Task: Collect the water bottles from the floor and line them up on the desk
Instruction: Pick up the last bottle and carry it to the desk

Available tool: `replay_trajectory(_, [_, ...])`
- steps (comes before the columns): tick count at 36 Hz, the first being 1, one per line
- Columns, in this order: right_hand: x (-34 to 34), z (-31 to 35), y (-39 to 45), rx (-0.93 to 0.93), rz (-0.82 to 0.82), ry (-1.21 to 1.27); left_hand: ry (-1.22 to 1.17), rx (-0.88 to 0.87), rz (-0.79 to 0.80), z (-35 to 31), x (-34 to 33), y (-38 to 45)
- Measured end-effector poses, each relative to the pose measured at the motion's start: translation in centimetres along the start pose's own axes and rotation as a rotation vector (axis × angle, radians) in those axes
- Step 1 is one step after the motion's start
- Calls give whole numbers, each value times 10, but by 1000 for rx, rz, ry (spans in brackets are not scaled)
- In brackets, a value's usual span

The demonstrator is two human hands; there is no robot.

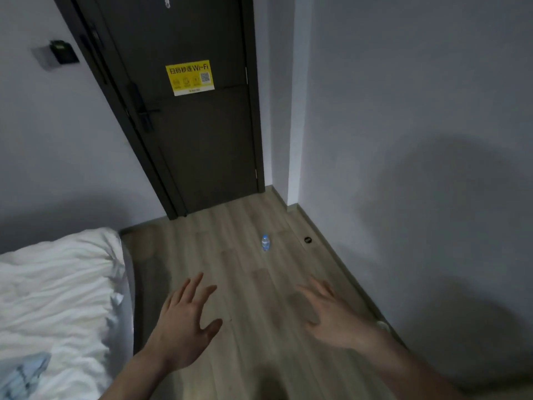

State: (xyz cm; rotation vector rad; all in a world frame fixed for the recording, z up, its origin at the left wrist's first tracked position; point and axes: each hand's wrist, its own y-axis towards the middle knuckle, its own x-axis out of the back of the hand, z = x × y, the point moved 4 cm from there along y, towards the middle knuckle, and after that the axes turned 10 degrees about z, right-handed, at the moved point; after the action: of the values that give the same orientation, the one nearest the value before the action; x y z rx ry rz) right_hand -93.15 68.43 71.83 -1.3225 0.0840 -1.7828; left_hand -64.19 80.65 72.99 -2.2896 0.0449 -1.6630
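Note:
One small clear water bottle (265, 242) with a blue label stands upright on the wooden floor (239, 284), a little way short of the dark door. My left hand (187, 321) and my right hand (331, 313) are both stretched out in front of me above the floor, palms down and fingers spread, holding nothing. The bottle lies well beyond both hands, slightly nearer the right one. No desk is in view.
A bed with a rumpled white duvet (57, 298) fills the left side. The dark door (196, 125) with a yellow Wi-Fi sticker closes off the far end. A grey wall (418, 168) runs along the right, with a small round black object (308, 240) at its base.

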Motion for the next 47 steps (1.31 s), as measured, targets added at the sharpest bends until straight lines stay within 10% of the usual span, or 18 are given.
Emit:
replay_trajectory(26, [146, 64, 359, -96, 73, 49, -16, 65, 148, 227, 104, 322])
replay_trajectory(47, [251, -16, 601, -292, 120, 274, 110, -34, 429, 236, 152, 675])
